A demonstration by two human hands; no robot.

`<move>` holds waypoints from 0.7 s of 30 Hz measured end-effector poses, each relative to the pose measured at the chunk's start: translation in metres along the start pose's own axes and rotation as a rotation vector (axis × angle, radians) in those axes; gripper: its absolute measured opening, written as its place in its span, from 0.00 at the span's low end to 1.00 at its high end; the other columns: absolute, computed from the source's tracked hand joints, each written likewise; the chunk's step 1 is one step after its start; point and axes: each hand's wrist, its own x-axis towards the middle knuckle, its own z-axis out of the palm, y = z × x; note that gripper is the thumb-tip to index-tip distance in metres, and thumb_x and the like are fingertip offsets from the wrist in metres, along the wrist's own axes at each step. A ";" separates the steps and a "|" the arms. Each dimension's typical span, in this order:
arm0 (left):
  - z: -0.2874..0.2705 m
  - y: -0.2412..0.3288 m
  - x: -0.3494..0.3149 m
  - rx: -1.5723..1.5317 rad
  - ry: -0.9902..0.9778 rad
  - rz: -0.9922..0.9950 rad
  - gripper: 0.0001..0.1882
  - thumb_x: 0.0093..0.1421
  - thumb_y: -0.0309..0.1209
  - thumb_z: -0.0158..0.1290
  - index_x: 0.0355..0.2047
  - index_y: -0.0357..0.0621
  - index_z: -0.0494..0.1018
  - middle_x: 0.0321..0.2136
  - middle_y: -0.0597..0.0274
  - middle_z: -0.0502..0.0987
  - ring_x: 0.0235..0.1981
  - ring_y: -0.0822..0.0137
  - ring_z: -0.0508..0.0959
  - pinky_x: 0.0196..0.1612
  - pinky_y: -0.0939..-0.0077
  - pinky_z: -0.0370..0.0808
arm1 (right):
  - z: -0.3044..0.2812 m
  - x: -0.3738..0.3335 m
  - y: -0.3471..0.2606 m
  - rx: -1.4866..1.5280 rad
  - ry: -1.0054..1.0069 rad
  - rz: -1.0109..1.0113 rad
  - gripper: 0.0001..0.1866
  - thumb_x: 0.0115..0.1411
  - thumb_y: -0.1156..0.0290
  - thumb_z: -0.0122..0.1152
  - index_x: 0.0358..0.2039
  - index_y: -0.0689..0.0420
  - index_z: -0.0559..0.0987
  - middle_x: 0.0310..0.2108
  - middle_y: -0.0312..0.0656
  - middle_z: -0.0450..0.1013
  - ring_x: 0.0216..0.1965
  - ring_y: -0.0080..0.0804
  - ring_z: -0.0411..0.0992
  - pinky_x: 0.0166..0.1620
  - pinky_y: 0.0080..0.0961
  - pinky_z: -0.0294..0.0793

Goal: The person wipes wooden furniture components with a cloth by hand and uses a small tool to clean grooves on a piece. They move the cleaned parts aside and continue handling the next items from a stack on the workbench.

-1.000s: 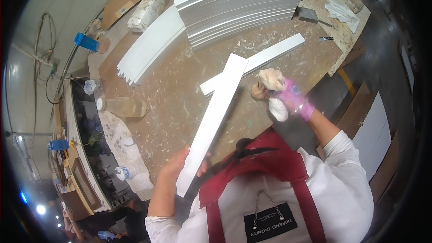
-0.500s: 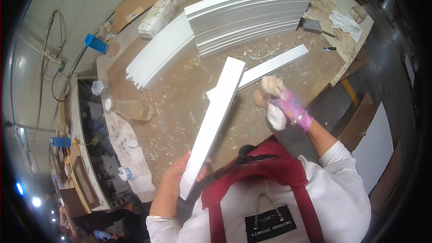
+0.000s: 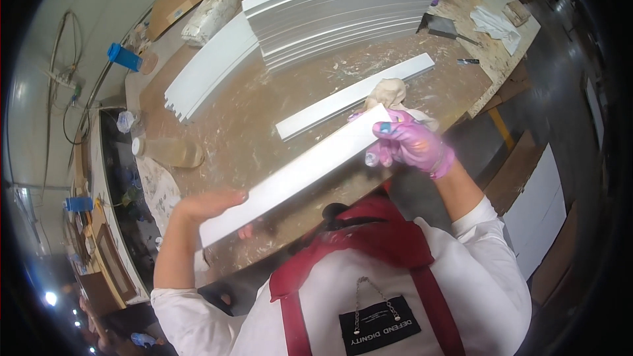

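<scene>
Held level over the scuffed brown counter: long flat white painted board, probably stiff and light, bare left hand cupping one end, pink-gloved right hand pinching the other.

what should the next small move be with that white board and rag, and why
Probably draw the rag along the white board toward the left hand. The gloved right hand holds the rag at the board's far end, and the left hand holds up the near end.
</scene>
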 end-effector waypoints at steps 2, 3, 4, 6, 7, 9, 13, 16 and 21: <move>0.003 0.027 -0.016 0.353 0.307 0.058 0.28 0.66 0.48 0.46 0.39 0.28 0.75 0.28 0.52 0.80 0.29 0.60 0.79 0.38 0.70 0.75 | -0.003 0.003 0.010 0.021 0.044 0.001 0.20 0.66 0.70 0.52 0.55 0.69 0.67 0.36 0.47 0.76 0.26 0.26 0.77 0.24 0.13 0.76; -0.001 0.037 -0.013 0.607 0.494 0.156 0.25 0.66 0.46 0.48 0.37 0.31 0.77 0.27 0.54 0.80 0.29 0.61 0.78 0.37 0.72 0.74 | -0.006 0.000 0.012 0.034 0.106 0.005 0.19 0.66 0.71 0.51 0.54 0.68 0.68 0.36 0.47 0.76 0.26 0.26 0.77 0.24 0.13 0.76; 0.006 0.047 -0.018 0.612 0.489 0.155 0.25 0.66 0.46 0.48 0.37 0.31 0.77 0.27 0.54 0.80 0.29 0.61 0.78 0.37 0.72 0.74 | -0.001 0.000 0.011 0.055 0.110 -0.033 0.17 0.67 0.70 0.49 0.53 0.66 0.69 0.37 0.48 0.77 0.27 0.28 0.77 0.25 0.14 0.76; 0.022 0.072 -0.026 0.901 0.649 0.172 0.21 0.66 0.44 0.49 0.36 0.36 0.78 0.24 0.56 0.77 0.28 0.66 0.75 0.35 0.73 0.72 | -0.002 -0.001 0.013 0.106 0.136 -0.037 0.17 0.67 0.69 0.49 0.52 0.66 0.69 0.37 0.48 0.77 0.29 0.30 0.78 0.26 0.15 0.77; 0.035 0.081 -0.032 0.857 0.740 0.190 0.21 0.66 0.44 0.49 0.34 0.36 0.77 0.21 0.56 0.73 0.24 0.69 0.72 0.31 0.72 0.70 | -0.001 0.000 0.014 0.150 0.149 -0.035 0.17 0.68 0.68 0.48 0.52 0.66 0.69 0.37 0.48 0.77 0.30 0.32 0.78 0.27 0.15 0.77; 0.038 0.098 -0.042 0.962 0.857 0.121 0.22 0.66 0.45 0.49 0.30 0.34 0.75 0.17 0.57 0.68 0.21 0.71 0.66 0.27 0.71 0.67 | -0.001 0.004 0.022 0.295 0.082 -0.020 0.18 0.68 0.66 0.48 0.51 0.65 0.70 0.38 0.50 0.77 0.34 0.38 0.79 0.30 0.19 0.78; 0.043 0.114 -0.053 1.043 0.861 0.231 0.22 0.65 0.43 0.51 0.28 0.32 0.71 0.16 0.52 0.63 0.20 0.67 0.61 0.25 0.69 0.65 | 0.005 0.007 0.029 0.485 -0.025 0.080 0.18 0.68 0.67 0.49 0.52 0.66 0.69 0.40 0.53 0.77 0.37 0.45 0.78 0.32 0.26 0.79; 0.039 0.113 -0.055 1.054 0.843 0.255 0.22 0.64 0.43 0.51 0.29 0.31 0.71 0.17 0.51 0.64 0.20 0.65 0.61 0.26 0.69 0.65 | 0.019 0.002 0.028 0.460 0.107 0.008 0.21 0.67 0.64 0.51 0.51 0.70 0.70 0.38 0.55 0.77 0.30 0.36 0.79 0.28 0.18 0.78; 0.043 0.110 -0.054 1.066 0.851 0.277 0.21 0.64 0.42 0.51 0.28 0.31 0.72 0.17 0.48 0.66 0.19 0.60 0.64 0.26 0.67 0.66 | 0.016 0.000 0.031 0.480 0.069 0.042 0.20 0.67 0.64 0.52 0.49 0.70 0.70 0.38 0.56 0.77 0.30 0.35 0.79 0.28 0.16 0.77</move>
